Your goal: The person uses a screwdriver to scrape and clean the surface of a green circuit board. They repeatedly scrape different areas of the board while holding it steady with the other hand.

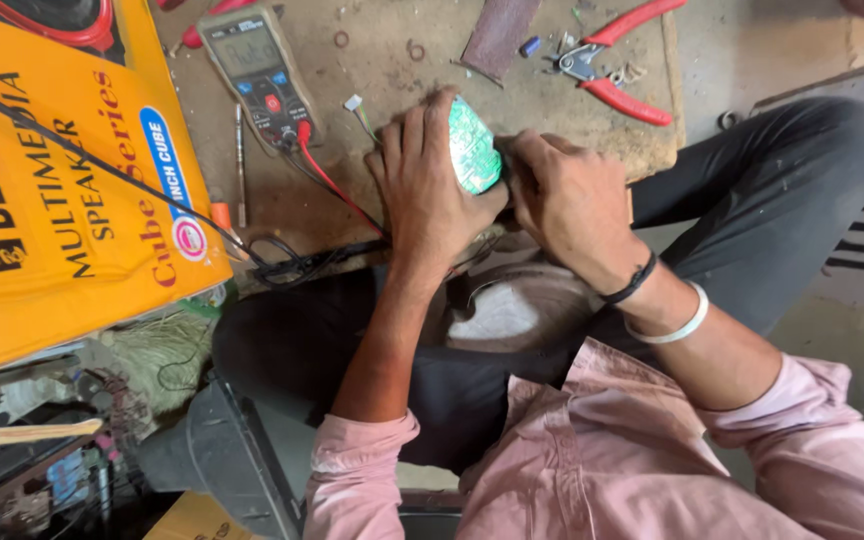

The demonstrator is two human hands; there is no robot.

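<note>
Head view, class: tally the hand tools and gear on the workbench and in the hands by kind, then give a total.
Green circuit board, held between left hand and right hand: 1
Multimeter: 1
Red-handled pliers: 1
Yellow cardboard box: 1
Total: 4

Circuit board [474, 145] between left hand [430, 190] and right hand [567, 205], over tabletop [392, 60]. Multimeter [257, 75] left of hands; pliers [617, 60] behind right hand; box [52, 190] far left.

Pink sleeves [362, 455], black and white wristbands [652, 300]
</note>
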